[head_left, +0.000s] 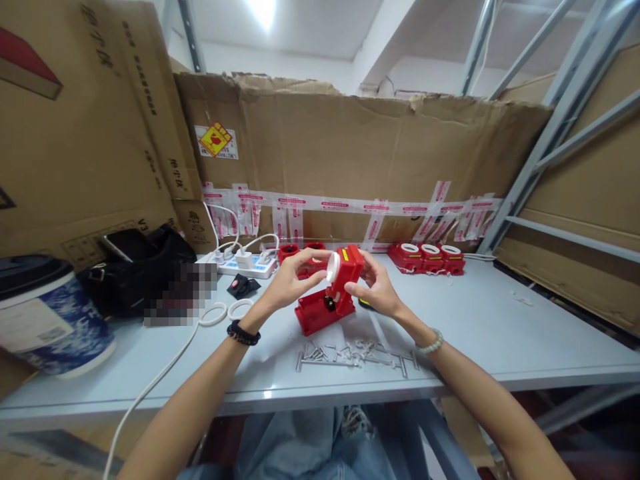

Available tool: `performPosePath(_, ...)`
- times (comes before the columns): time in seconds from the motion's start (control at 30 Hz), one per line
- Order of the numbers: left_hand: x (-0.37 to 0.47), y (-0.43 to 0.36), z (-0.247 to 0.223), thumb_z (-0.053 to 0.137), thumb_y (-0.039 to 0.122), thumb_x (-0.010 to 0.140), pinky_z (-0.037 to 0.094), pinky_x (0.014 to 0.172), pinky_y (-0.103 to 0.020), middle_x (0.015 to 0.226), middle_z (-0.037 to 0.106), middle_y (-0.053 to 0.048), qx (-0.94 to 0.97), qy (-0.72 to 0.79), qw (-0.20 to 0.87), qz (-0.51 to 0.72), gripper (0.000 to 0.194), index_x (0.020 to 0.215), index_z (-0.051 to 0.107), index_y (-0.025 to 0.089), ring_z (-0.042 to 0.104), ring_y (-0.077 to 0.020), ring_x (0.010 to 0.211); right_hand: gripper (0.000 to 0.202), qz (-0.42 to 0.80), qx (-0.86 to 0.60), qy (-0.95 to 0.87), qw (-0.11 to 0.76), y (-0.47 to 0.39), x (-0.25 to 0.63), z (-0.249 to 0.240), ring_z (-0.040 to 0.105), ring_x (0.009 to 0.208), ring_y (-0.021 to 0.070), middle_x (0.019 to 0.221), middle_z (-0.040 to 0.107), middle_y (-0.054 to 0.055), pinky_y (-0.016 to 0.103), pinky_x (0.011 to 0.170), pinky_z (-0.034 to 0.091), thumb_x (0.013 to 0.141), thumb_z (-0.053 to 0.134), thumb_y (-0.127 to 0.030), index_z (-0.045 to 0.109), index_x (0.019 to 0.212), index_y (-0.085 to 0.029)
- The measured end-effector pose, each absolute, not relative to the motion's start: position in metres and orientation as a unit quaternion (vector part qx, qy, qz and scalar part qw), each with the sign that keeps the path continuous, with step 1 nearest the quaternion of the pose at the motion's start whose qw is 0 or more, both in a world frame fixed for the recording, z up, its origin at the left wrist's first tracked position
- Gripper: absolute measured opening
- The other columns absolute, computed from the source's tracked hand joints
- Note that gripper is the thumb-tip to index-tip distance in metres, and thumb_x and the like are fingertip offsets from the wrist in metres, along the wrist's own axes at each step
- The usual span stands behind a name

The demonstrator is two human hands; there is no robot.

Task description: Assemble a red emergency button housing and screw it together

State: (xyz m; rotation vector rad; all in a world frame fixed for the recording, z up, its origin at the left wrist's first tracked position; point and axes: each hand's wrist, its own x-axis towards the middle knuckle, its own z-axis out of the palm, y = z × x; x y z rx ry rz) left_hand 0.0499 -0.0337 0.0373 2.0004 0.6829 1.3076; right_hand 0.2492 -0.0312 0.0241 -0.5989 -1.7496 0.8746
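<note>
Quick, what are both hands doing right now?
Left hand: curved, at the white ring; can't tell if it's gripping.
Right hand: closed on the raised part of the red case, holding it.

Pale grey-blue bench (510,327) runs across the lower half. Torn-edged cardboard sheet (350,147) stands behind it, white-and-red tape (335,204) along its lower part, warning label (217,140) on its left end. Big printed carton (100,140) at upper left. Grey metal rack (547,133) at right, more cardboard (590,193) behind. White ceiling (320,33), blown-out light (263,10) at top.
</note>
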Motion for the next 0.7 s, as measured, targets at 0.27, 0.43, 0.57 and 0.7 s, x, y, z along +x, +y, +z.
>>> performPosePath(0.27,0.0487,-0.0359,0.0391,0.063,0.035,0.08,0.048,0.09,-0.039,0.111,0.063,-0.012,0.762,0.271,0.349,0.472,0.04,0.115,0.059,0.015,0.061,-0.0228,0.099,0.075,0.36,-0.259,-0.733,0.516,-0.0273,0.2508,0.0188,0.062,0.101,0.0232,0.106,0.066,0.01,0.041,0.091,0.047,0.061,0.077,-0.038,0.043,0.124,-0.02)
performPosePath(0.43,0.0484,-0.0363,0.0386,0.067,0.03,0.077,0.044,0.097,-0.037,0.135,0.046,-0.011,0.778,0.212,0.336,0.487,0.055,0.129,0.048,0.024,0.048,-0.0247,0.121,0.064,0.387,-0.266,-0.721,0.509,-0.0282,0.2511,0.0213,0.063,0.097,0.0237,0.102,0.067,0.009,0.039,0.086,0.05,0.066,0.072,-0.044,0.048,0.119,-0.018)
performPosePath(0.57,0.0507,-0.034,0.035,0.058,0.038,0.084,0.049,0.088,-0.04,0.119,0.058,-0.013,0.75,0.283,0.351,0.484,0.044,0.123,0.052,0.017,0.06,-0.0226,0.1,0.069,0.374,-0.268,-0.726,0.511,-0.0285,0.2511,0.021,0.063,0.097,0.023,0.103,0.067,0.01,0.039,0.087,0.049,0.063,0.076,-0.037,0.045,0.122,-0.018)
performPosePath(0.7,0.0497,-0.0365,0.0373,0.067,0.031,0.078,0.045,0.097,-0.038,0.128,0.052,-0.011,0.79,0.208,0.338,0.467,0.047,0.122,0.053,0.02,0.052,-0.0241,0.115,0.066,0.375,-0.265,-0.729,0.507,-0.0278,0.2516,0.0203,0.063,0.095,0.0222,0.104,0.066,0.009,0.039,0.086,0.05,0.064,0.074,-0.039,0.046,0.12,-0.019)
